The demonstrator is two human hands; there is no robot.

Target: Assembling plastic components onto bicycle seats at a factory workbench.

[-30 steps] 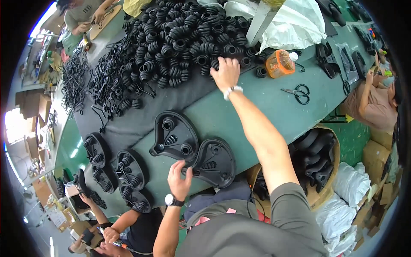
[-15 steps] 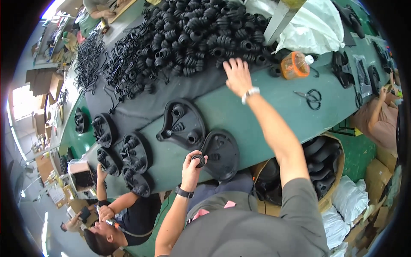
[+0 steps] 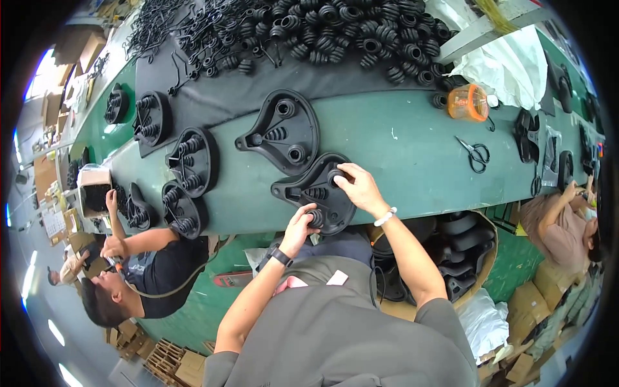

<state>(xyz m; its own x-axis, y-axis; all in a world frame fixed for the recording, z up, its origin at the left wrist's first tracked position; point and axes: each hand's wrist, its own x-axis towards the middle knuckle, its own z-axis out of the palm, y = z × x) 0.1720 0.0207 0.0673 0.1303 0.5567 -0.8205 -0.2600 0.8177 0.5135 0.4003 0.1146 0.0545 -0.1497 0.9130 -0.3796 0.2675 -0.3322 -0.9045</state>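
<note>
A black bicycle saddle [image 3: 330, 209] lies upside down on the green table [image 3: 400, 148] in front of me. My left hand [image 3: 298, 230] has its fingers round a black ribbed rubber bellows [image 3: 315, 218] at the near part of the saddle's underside. My right hand [image 3: 358, 187] grips a second rubber bellows [image 3: 334, 177] at the saddle's right side, fingers partly covering it. A darker spring-shaped piece [image 3: 315, 193] sits in the middle of this saddle. Just beyond lies another upturned saddle [image 3: 302, 126] with two bellows fitted in it, touched by neither hand.
A heap of black bellows [image 3: 335, 29] covers the far side, beside tangled thin metal parts [image 3: 155, 32]. Scissors [image 3: 478, 157] and an orange jar [image 3: 467, 103] lie to the right. More saddles [image 3: 193, 161] stand left, near a co-worker [image 3: 161, 264]. A carton of saddles [image 3: 461, 251] stands at right.
My right hand has come back from the heap to the near saddle and now holds a bellows there. My left hand's bellows is now at the saddle, which has been turned.
</note>
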